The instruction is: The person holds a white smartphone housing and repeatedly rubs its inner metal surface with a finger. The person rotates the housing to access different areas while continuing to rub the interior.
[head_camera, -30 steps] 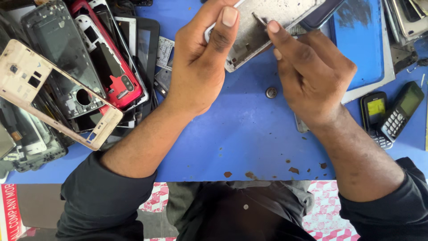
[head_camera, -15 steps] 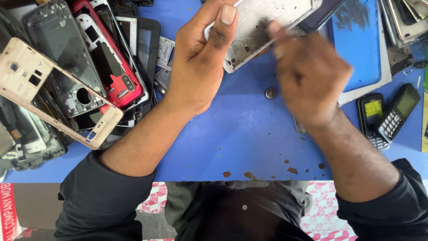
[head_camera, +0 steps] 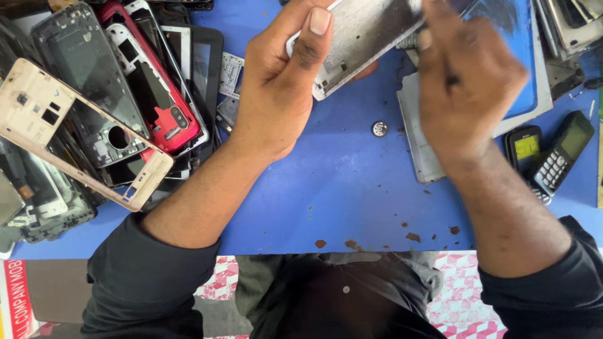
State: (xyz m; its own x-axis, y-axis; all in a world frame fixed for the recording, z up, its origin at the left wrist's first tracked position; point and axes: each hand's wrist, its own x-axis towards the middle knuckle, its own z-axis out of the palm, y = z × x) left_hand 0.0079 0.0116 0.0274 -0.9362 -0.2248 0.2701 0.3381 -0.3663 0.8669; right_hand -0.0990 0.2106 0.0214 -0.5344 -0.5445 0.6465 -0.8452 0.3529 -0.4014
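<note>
My left hand is closed around a grey metal phone frame, thumb pressed over its near edge and fingers behind it, holding it tilted up above the blue table near the top of my view. My right hand is at the frame's right end, blurred with motion, fingers bunched as if pinching something small; I cannot tell whether it grips a tool or a part, because the blur and the back of the hand hide the fingertips. As I judge it, I am partway through stripping this frame: it looks bare of screen and board on the side I can see, yet my right hand is working at its edge, so something there seems left to free. A small round metal piece lies on the table just below the frame, apart from both hands. To my left sits a heap of emptied phone shells, a gold frame on top and a red one behind it. To my right lie a flat grey plate under my wrist and two small keypad phones side by side, untouched. Brown flecks dot the table near my lap
</note>
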